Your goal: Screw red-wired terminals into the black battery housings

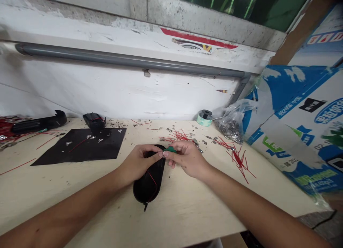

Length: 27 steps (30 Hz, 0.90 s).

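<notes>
My left hand point(137, 163) grips a black oval plastic casing point(149, 183) standing on the light wooden bench point(182, 212). A thin red wire point(152, 179) runs along the casing, and a short dark tail sticks out at its lower end. My right hand point(188, 158) pinches a small green piece point(170, 149) at the casing's upper end, its fingertips close to those of my left hand. Part of the green piece is hidden by my fingers. Scattered red wires point(180, 136) and small metal terminals point(194, 141) lie just beyond my right hand.
A black mat point(80, 147) with several terminals lies at the left, beyond it more black casings point(94, 121). Further right are a red wire bundle point(239, 161), a tape roll point(205, 118), a plastic bag of metal parts point(230, 128) and a printed carton point(294, 133). A white wall backs the bench.
</notes>
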Each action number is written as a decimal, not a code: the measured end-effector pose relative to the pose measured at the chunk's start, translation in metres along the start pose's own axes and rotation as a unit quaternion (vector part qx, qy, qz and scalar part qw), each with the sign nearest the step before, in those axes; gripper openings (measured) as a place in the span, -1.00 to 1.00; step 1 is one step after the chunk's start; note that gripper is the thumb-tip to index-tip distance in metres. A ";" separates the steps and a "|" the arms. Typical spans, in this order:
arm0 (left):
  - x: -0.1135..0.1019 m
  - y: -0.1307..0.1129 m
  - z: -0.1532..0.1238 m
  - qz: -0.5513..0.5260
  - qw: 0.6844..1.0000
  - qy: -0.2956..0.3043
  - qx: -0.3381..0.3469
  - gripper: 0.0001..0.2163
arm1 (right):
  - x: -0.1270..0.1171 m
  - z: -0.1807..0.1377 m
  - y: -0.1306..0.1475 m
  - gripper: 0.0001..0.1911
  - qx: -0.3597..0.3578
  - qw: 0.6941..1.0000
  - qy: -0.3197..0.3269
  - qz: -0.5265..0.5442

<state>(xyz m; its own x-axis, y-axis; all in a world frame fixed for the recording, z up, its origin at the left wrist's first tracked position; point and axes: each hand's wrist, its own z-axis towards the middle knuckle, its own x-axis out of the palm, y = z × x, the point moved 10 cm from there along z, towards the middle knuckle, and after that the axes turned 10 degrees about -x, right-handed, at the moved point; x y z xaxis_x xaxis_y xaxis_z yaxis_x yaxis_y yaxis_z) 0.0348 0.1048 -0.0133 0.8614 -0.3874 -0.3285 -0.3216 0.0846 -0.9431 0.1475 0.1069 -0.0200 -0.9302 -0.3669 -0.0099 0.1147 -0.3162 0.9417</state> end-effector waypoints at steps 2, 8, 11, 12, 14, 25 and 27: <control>0.001 -0.006 -0.002 -0.010 1.000 0.009 0.011 -0.76 | 0.000 0.000 -0.002 -0.72 0.001 1.000 0.000 0.005; 0.003 -0.003 -0.003 0.000 1.000 0.010 0.014 -0.82 | 0.000 0.001 -0.002 -0.68 0.010 1.000 -0.001 0.013; 0.006 0.000 -0.002 -0.007 1.000 0.017 0.015 -0.83 | 0.001 -0.001 -0.005 -0.62 0.034 0.999 0.004 0.004; 0.006 0.000 -0.001 -0.008 1.000 0.017 0.014 -0.83 | 0.002 -0.002 -0.006 -0.61 0.040 0.999 0.005 0.001; 0.005 0.000 -0.001 -0.004 1.000 0.014 0.010 -0.84 | 0.003 -0.003 -0.007 -0.60 0.047 0.999 0.009 -0.002; 0.004 0.005 -0.002 0.008 1.000 0.003 -0.011 -0.82 | 0.002 -0.004 -0.004 -0.69 0.035 0.999 0.002 -0.019; 0.003 0.006 -0.001 0.009 1.000 0.001 -0.011 -0.81 | 0.002 -0.003 -0.003 -0.70 0.028 1.000 -0.005 -0.009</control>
<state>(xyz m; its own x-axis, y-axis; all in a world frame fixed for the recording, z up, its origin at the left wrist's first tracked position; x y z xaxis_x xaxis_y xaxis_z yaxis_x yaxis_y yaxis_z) 0.0353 0.1031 -0.0197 0.8547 -0.3872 -0.3458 -0.3462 0.0713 -0.9355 0.1461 0.1040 -0.0238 -0.9353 -0.3531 -0.0240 0.0786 -0.2735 0.9586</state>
